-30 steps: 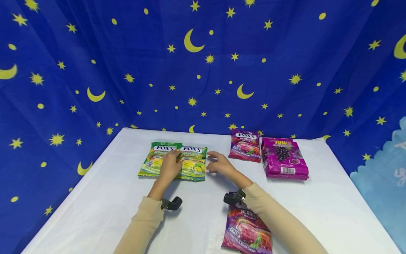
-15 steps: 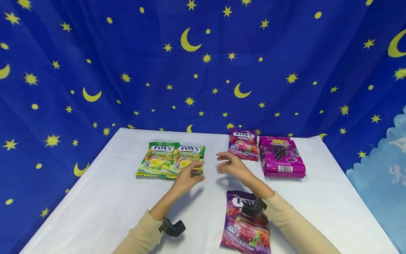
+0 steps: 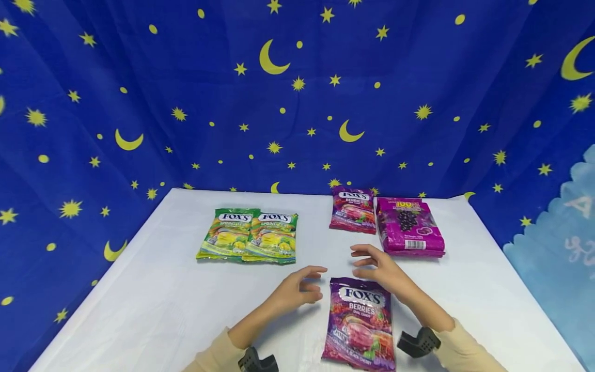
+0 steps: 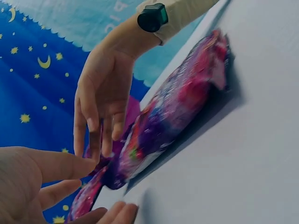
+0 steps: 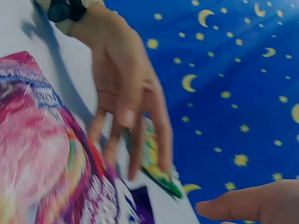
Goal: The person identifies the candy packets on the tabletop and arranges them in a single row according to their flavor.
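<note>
Drawn back over the white worktop [image 3: 153, 305] to the berries bag [image 3: 360, 326] lying on its near side, left hand [image 3: 294, 290] and right hand [image 3: 385, 269], empty with fingers relaxed, appear mid-reach, a two-sided grip seemingly called for next.

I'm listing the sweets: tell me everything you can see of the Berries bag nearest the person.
The bag is glossy, plastic-looking, purple and red, with FOX'S on a white patch, BERRIES below, and colourful artwork. Plump, with no opening showing, it lies face up on the table. The left hand and right hand are near its top end; neither grips it.
</note>
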### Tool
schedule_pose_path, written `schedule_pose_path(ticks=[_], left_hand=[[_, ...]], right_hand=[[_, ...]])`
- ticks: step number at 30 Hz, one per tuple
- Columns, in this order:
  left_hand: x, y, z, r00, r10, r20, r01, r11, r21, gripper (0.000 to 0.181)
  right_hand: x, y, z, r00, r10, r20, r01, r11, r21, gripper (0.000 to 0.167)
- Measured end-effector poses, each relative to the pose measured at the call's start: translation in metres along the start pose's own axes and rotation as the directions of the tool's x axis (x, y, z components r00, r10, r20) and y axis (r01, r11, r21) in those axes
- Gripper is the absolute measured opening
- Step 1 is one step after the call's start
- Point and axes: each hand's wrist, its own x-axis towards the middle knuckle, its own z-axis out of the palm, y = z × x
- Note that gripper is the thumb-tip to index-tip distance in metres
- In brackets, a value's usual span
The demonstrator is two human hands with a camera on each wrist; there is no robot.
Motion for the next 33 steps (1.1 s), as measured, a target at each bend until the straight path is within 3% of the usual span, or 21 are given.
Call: schedule_pose_path(ticks=[4, 10, 15, 20, 25, 33], left_hand=[[-0.003, 0.000, 0.008, 0.998, -0.020, 0.056, 0.023, 0.998, -0.056, 0.056], [-0.007, 0.003, 0.016, 0.996, -0.041, 0.085, 0.054, 0.987, -0.151, 0.058], [-0.010, 0.002, 0.019, 0.991, -0.071, 0.112, 0.097, 0.965, -0.243, 0.056], [-0.010, -0.003, 0.020, 0.989, -0.060, 0.134, 0.091, 0.967, -0.240, 0.056], [-0.013, -0.005, 0.021, 0.991, -0.033, 0.132, 0.057, 0.982, -0.182, 0.056], [-0.014, -0.001, 0.021, 0.990, -0.051, 0.131, 0.068, 0.989, -0.130, 0.059]], right_hand=[[-0.020, 0.002, -0.017, 1.000, 0.014, -0.025, -0.015, 0.999, -0.044, 0.057], [-0.045, 0.005, -0.034, 0.996, 0.064, -0.055, -0.066, 0.997, -0.036, 0.061], [-0.062, 0.007, -0.037, 0.996, 0.094, -0.005, -0.094, 0.996, -0.003, 0.067], [-0.075, 0.013, -0.034, 0.992, 0.113, 0.060, -0.117, 0.991, 0.060, 0.069], [-0.083, 0.021, -0.030, 0.985, 0.143, 0.095, -0.154, 0.982, 0.112, 0.069], [-0.090, 0.027, -0.025, 0.972, 0.169, 0.165, -0.198, 0.963, 0.184, 0.068]])
